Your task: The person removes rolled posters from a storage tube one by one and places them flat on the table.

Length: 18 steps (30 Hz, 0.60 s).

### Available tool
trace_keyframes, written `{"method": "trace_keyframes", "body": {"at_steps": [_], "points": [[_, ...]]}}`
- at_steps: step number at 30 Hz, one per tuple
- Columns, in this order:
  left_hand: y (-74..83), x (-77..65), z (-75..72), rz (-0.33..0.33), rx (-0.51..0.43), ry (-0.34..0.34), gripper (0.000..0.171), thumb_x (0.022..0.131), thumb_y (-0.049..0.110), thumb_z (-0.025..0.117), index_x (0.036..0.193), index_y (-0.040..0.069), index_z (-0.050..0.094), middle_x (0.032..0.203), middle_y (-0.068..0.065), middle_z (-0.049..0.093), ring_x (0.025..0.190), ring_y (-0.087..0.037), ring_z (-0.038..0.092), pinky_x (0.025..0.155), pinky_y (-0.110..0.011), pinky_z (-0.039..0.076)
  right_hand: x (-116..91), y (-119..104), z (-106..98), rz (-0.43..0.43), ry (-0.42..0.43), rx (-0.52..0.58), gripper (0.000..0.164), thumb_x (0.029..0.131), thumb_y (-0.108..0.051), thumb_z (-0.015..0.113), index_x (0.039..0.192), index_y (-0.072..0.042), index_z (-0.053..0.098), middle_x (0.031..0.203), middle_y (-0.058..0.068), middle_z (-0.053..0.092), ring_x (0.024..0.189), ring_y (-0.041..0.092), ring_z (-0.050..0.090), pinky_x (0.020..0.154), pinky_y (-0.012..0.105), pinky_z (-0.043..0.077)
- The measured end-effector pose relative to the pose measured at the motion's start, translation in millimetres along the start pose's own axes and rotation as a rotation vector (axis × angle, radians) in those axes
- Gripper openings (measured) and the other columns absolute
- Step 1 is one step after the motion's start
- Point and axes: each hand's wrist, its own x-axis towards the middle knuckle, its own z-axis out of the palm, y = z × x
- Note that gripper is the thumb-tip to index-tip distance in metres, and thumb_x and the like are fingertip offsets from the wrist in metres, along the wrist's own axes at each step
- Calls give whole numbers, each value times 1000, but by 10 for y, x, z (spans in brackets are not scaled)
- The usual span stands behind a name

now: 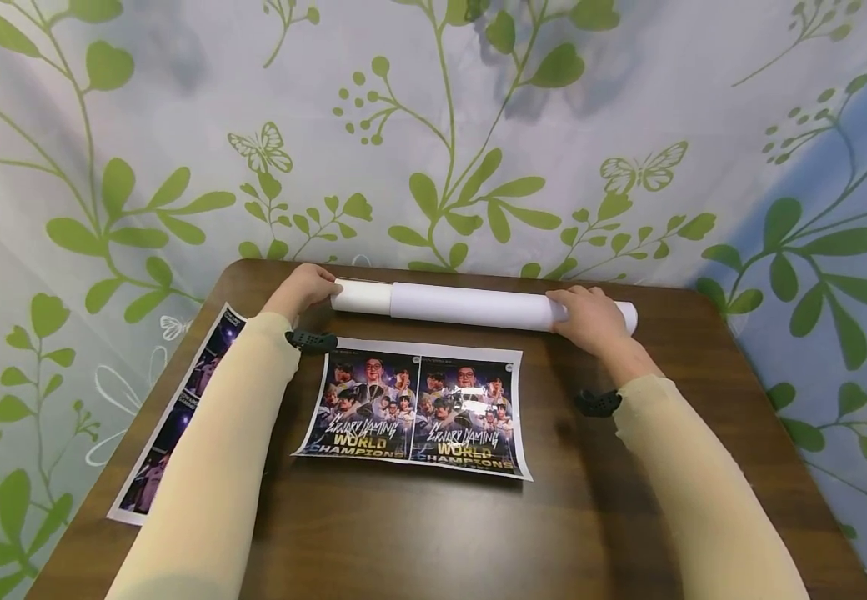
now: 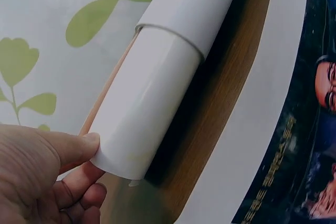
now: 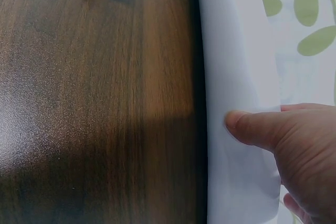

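A long white paper roll [image 1: 471,305] lies across the back of the brown table [image 1: 418,542]. From its left end sticks out a slightly narrower, glossy white inner roll [image 2: 139,103]. My left hand [image 1: 303,287] pinches the rim of that inner roll between thumb and fingers. Toward the right end, my right hand [image 1: 594,321] grips the outer roll, with the thumb [image 3: 252,127] on its near side and the fingers mostly hidden behind. In front of the roll lies a glossy printed poster sheet [image 1: 416,408] with two matching panels, its edges slightly curled.
Another printed sheet [image 1: 212,358] lies along the table's left side, partly covered by my left forearm. Behind the table hangs a pale curtain [image 1: 291,167] with green leaves and butterflies. Dark bands [image 1: 312,342] circle both wrists.
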Motion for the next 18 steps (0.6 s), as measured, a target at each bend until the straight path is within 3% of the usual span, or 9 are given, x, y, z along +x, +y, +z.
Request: {"method": "trace_keyframes", "body": {"at_steps": [5, 11, 15, 18], "points": [[-76, -24, -57, 37, 69, -12, 46, 105, 20, 57, 142, -7, 53, 139, -27, 54, 128, -39, 52, 107, -51, 42, -21, -12, 15, -3, 8, 2, 64, 90, -22, 79, 148, -9, 55, 141, 24, 54, 125, 50, 46, 101, 64, 39], [-127, -31, -137, 60, 119, -30, 44, 105, 20, 58, 140, -6, 55, 138, -27, 55, 131, -42, 49, 108, -54, 40, -24, -27, 37, 6, -3, -1, 65, 89, -22, 80, 148, -10, 55, 142, 24, 55, 126, 49, 46, 102, 63, 39], [-144, -22, -181, 50, 88, -47, 45, 106, 20, 56, 143, -6, 52, 140, -28, 54, 134, -44, 46, 110, -55, 38, -10, -22, 25, 5, -2, -11, 65, 89, -22, 80, 148, -9, 55, 142, 24, 54, 126, 50, 46, 102, 63, 39], [-150, -2, -202, 45, 44, -46, 46, 106, 20, 56, 144, -6, 51, 137, -27, 56, 129, -42, 51, 107, -53, 42, -2, -13, -2, 7, 2, -13, 66, 89, -22, 80, 148, -9, 54, 143, 23, 54, 127, 50, 45, 102, 63, 39]]}}
